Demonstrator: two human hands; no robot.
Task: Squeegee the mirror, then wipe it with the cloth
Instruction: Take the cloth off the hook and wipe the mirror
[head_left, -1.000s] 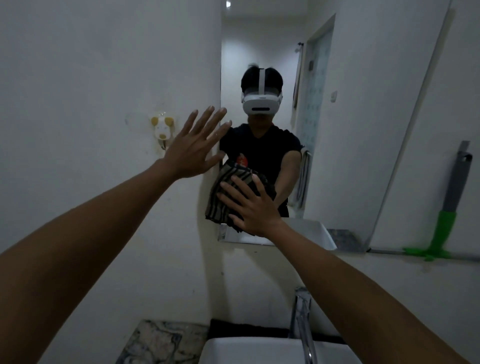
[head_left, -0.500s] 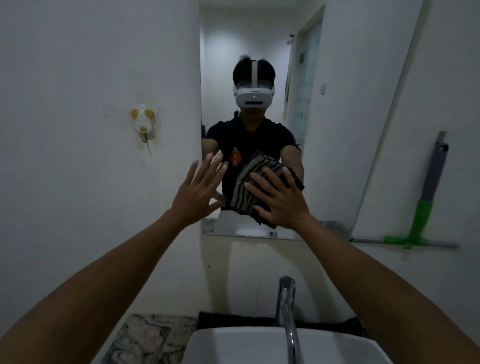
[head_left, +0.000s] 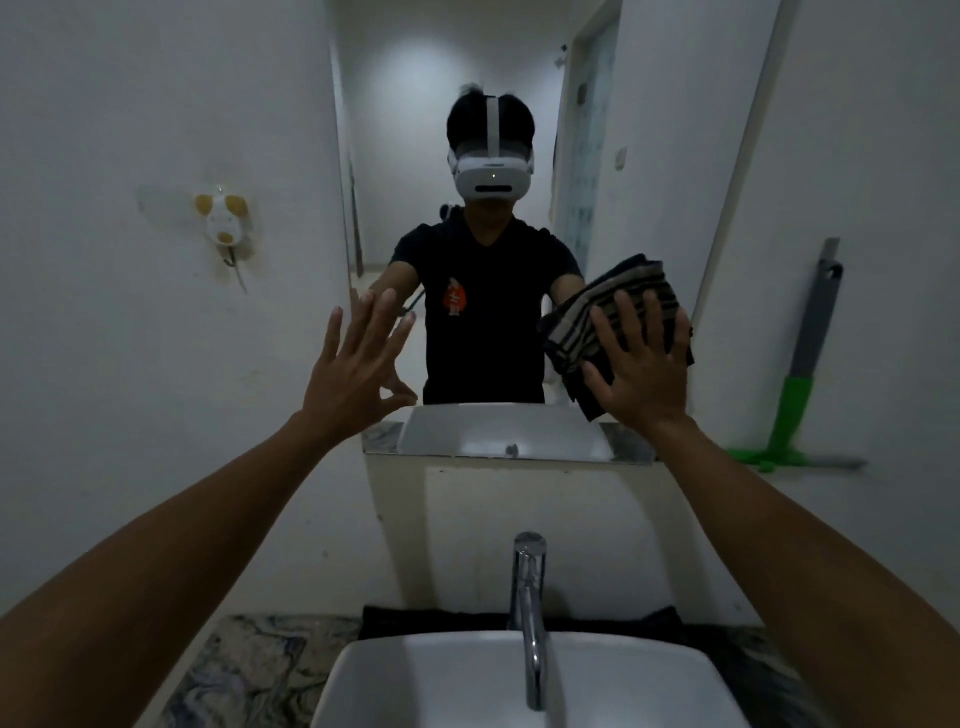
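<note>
A: Obs. — wipe step in hand. Right hand (head_left: 641, 374) flat, fingers spread, palm pressing the folded dark-and-tan striped cloth (head_left: 613, 317) onto the tall frameless wall mirror (head_left: 519, 78), low and toward the mirror's right edge. No pinch on the cloth; the grip is an open palm holding it to the glass.

B: Left hand?

A: Left hand (head_left: 358, 364) open, fingers apart, holds nothing. Sits at the mirror's lower left edge; can't tell if it touches glass or wall.

B: Squeegee?

A: Grey-handled squeegee with green neck (head_left: 800, 374) leans upright on the wall, well apart to the right of the mirror, blade on the narrow ledge. Judged: squeegee part done.

B: How to do the wipe well?

A: Judgement only: keep the palm pressure even so the cloth doesn't slide out from under the fingers; overlap passes, run right to the edges and the bottom strip above the white ceramic basin (head_left: 519, 680). Keep the bare left hand off the glass, else prints. Upper part of the mirror likely needs a reach; mind the chrome tap (head_left: 530, 613) when leaning in.
</note>
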